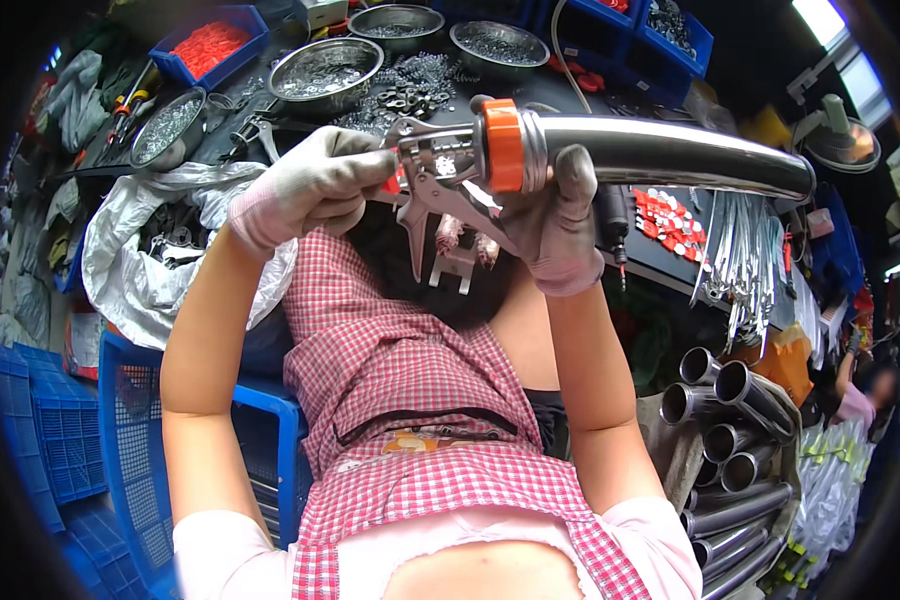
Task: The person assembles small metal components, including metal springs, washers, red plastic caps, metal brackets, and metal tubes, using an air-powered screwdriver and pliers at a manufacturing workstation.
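Observation:
A caulking gun lies sideways in front of me, its shiny metal barrel (670, 148) reaching to the right. An orange ring collar (504, 145) joins the barrel to the grey metal trigger handle (420, 225), which hangs down. My gloved left hand (315, 185) pinches the back end of the handle frame, where a bit of red shows by the fingertips. My gloved right hand (560, 225) grips the gun from below beside the collar, thumb up against the barrel. Some of its fingers are hidden behind the gun.
Metal bowls of small parts (326, 75) and a blue bin of red pieces (210, 50) stand on the dark bench. A power screwdriver (615, 220) hangs at right, near red-and-white parts (670, 222) and metal rods (740, 260). Metal tubes (735, 385) are stacked lower right; a blue crate (135, 440) stands left.

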